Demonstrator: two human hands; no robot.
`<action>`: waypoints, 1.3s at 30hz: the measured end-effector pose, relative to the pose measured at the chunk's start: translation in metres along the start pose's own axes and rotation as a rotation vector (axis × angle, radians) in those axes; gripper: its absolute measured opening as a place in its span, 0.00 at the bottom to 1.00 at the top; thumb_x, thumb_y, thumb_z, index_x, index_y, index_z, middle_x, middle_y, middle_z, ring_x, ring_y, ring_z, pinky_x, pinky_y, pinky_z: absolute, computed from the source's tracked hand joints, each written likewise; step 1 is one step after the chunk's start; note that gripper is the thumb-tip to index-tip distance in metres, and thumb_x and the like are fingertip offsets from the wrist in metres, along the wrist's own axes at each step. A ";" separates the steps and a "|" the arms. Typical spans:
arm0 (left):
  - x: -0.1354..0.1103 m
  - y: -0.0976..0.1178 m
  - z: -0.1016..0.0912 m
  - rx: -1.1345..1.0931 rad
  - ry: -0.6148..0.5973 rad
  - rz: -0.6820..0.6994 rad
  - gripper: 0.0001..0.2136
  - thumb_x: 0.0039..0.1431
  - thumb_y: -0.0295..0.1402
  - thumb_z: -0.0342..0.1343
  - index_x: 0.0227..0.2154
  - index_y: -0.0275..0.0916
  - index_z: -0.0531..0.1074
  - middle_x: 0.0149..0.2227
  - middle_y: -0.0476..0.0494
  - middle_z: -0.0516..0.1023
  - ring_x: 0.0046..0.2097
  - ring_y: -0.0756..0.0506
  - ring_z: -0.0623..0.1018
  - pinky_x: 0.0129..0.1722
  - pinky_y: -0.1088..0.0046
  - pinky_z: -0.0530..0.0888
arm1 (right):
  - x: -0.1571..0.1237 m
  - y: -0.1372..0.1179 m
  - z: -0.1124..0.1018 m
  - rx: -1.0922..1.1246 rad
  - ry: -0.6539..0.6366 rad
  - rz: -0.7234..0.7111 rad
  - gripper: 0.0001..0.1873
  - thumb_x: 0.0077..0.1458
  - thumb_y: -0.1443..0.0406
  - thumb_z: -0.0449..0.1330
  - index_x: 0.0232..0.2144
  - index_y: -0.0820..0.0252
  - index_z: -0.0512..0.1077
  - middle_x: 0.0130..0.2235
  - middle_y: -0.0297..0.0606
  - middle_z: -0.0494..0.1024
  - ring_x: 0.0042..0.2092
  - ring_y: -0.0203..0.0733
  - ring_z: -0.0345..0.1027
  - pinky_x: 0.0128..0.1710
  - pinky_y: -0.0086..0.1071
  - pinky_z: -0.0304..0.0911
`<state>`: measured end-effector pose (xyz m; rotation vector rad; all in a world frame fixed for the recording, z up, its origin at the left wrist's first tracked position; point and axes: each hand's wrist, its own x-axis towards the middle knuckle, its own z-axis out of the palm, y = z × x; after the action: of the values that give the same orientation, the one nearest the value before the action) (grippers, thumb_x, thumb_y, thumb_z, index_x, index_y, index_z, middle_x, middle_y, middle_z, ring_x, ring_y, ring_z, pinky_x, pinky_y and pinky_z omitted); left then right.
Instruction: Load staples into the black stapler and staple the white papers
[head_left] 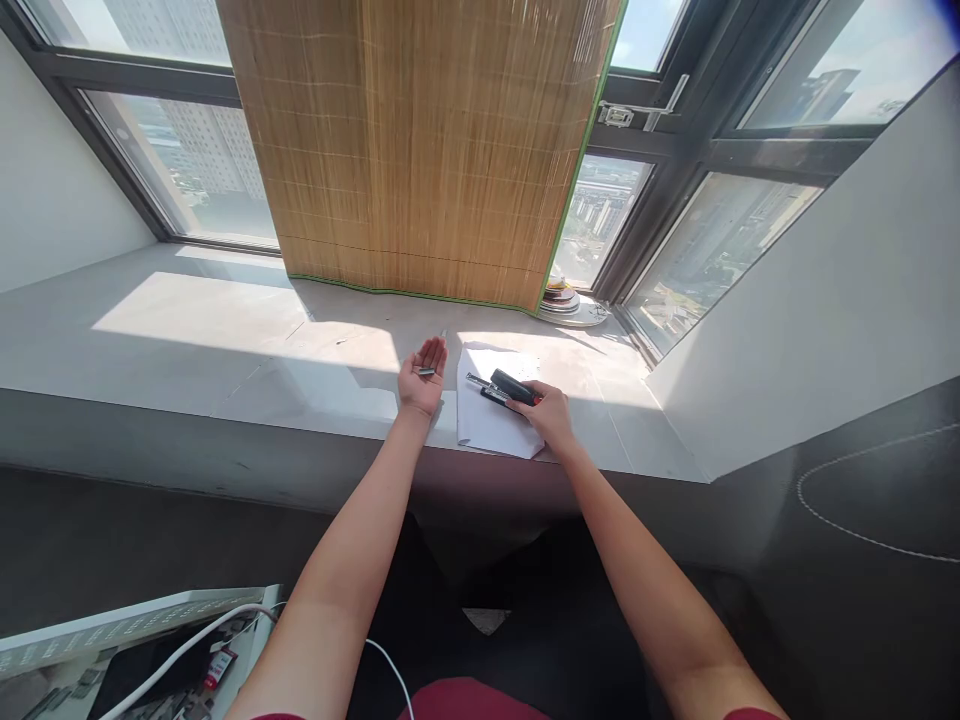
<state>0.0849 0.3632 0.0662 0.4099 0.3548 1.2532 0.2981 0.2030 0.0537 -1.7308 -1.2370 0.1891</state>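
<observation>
My left hand (422,378) is turned palm up with its fingers stretched out. On that palm lies a small grey metal strip (426,371) that looks like staples. My right hand (551,412) grips a black stapler (514,387) by its rear end, over the white paper (495,430). The stapler is spread apart, its dark upper cover away from the metal staple channel. The stapler's front end points left, toward my left hand, and the two are apart.
The paper lies at the front edge of the pale windowsill (247,365). A bamboo blind (427,150) hangs low behind it. Stacked dishes (570,303) stand in the window corner. At the lower left is a white basket (135,615) with a white cable (187,645).
</observation>
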 end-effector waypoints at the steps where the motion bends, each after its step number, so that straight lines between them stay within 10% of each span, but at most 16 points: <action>1: -0.001 0.000 0.001 -0.024 -0.014 -0.025 0.21 0.77 0.33 0.43 0.59 0.31 0.78 0.60 0.31 0.82 0.67 0.41 0.79 0.69 0.60 0.76 | 0.003 -0.006 -0.002 -0.014 0.042 -0.049 0.24 0.53 0.47 0.75 0.45 0.55 0.84 0.43 0.44 0.86 0.44 0.55 0.78 0.45 0.46 0.72; 4: -0.007 0.002 0.006 -0.064 -0.089 -0.103 0.23 0.79 0.39 0.42 0.63 0.32 0.75 0.64 0.30 0.79 0.69 0.38 0.76 0.71 0.58 0.74 | 0.015 -0.038 0.007 -0.056 0.109 -0.299 0.14 0.63 0.56 0.70 0.47 0.54 0.82 0.47 0.45 0.85 0.49 0.55 0.75 0.50 0.49 0.72; 8: -0.014 0.005 0.010 -0.032 -0.223 -0.177 0.28 0.79 0.48 0.41 0.66 0.34 0.72 0.69 0.30 0.74 0.73 0.34 0.71 0.73 0.52 0.70 | 0.037 -0.081 0.054 -0.057 -0.121 -0.588 0.10 0.64 0.69 0.68 0.47 0.53 0.83 0.51 0.43 0.85 0.52 0.53 0.75 0.57 0.49 0.70; 15: -0.015 0.006 0.009 0.010 -0.278 -0.189 0.26 0.79 0.52 0.40 0.60 0.38 0.74 0.69 0.30 0.73 0.73 0.36 0.70 0.70 0.55 0.72 | 0.047 -0.091 0.107 -0.099 -0.254 -0.584 0.11 0.62 0.76 0.66 0.33 0.55 0.83 0.41 0.41 0.85 0.47 0.49 0.76 0.50 0.41 0.72; 21: -0.004 0.003 -0.002 -0.063 -0.013 -0.121 0.17 0.78 0.44 0.44 0.46 0.42 0.76 0.50 0.36 0.82 0.52 0.43 0.82 0.54 0.62 0.78 | 0.066 -0.059 0.039 -0.173 0.040 -0.547 0.10 0.70 0.66 0.60 0.39 0.55 0.82 0.42 0.42 0.85 0.45 0.50 0.74 0.49 0.43 0.70; 27: 0.006 0.003 -0.015 -0.163 0.195 -0.098 0.12 0.74 0.37 0.46 0.35 0.41 0.70 0.29 0.48 0.71 0.28 0.50 0.71 0.32 0.70 0.67 | 0.126 0.047 -0.043 -0.517 0.158 0.016 0.10 0.65 0.66 0.59 0.37 0.58 0.82 0.41 0.47 0.84 0.44 0.52 0.73 0.46 0.40 0.66; 32: 0.004 0.004 -0.012 -0.144 0.193 -0.115 0.08 0.72 0.34 0.50 0.34 0.41 0.70 0.29 0.48 0.70 0.27 0.50 0.69 0.31 0.71 0.65 | 0.148 0.100 -0.042 -0.629 -0.008 0.206 0.10 0.65 0.65 0.59 0.37 0.59 0.81 0.45 0.47 0.83 0.46 0.49 0.72 0.46 0.37 0.63; 39: 0.010 0.006 -0.015 -0.085 0.211 -0.102 0.06 0.70 0.32 0.52 0.35 0.41 0.70 0.30 0.49 0.69 0.27 0.50 0.69 0.31 0.71 0.65 | 0.128 0.097 -0.043 -0.622 0.014 0.138 0.15 0.64 0.71 0.54 0.49 0.61 0.77 0.46 0.46 0.80 0.48 0.48 0.69 0.47 0.35 0.62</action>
<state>0.0756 0.3757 0.0555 0.1850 0.4941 1.2096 0.4471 0.2768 0.0506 -2.3462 -1.2436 -0.1472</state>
